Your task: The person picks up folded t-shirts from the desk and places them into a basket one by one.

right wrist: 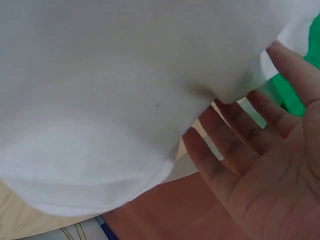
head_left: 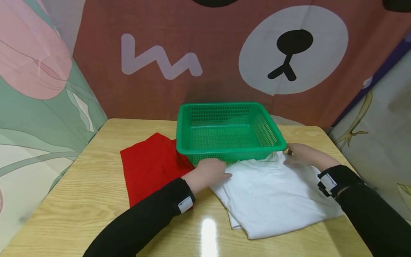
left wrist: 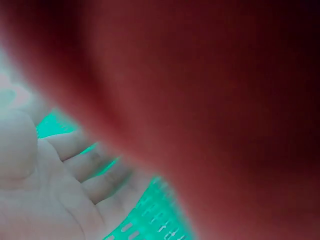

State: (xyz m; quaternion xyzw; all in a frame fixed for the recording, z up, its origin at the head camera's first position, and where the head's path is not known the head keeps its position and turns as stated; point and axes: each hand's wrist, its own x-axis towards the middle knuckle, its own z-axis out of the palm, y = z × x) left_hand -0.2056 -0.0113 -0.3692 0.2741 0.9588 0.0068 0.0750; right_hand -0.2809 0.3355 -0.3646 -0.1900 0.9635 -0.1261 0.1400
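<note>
Printed cloth backdrops point(head_left: 224, 53), the middle one brown with a cartoon bear face, wall in a light wooden table point(head_left: 80, 200) on three sides. On it a folded white garment point(head_left: 273, 196) lies at front right, its far edge just under the near wall of a green plastic basket point(head_left: 228, 130); a red cloth point(head_left: 149, 167) lies flat to the left, partly under the basket. The head view alone gives this layout. The left wrist view is mostly a red blur, with relaxed fingers point(left wrist: 82, 165) against green mesh. The right wrist view shows straight, slightly spread fingers point(right wrist: 225, 160) below the white fabric's edge. The left hand point(head_left: 210, 171) rests on the garment's far left corner, the right hand point(head_left: 302, 154) on its far right corner; neither visibly pinches it.
</note>
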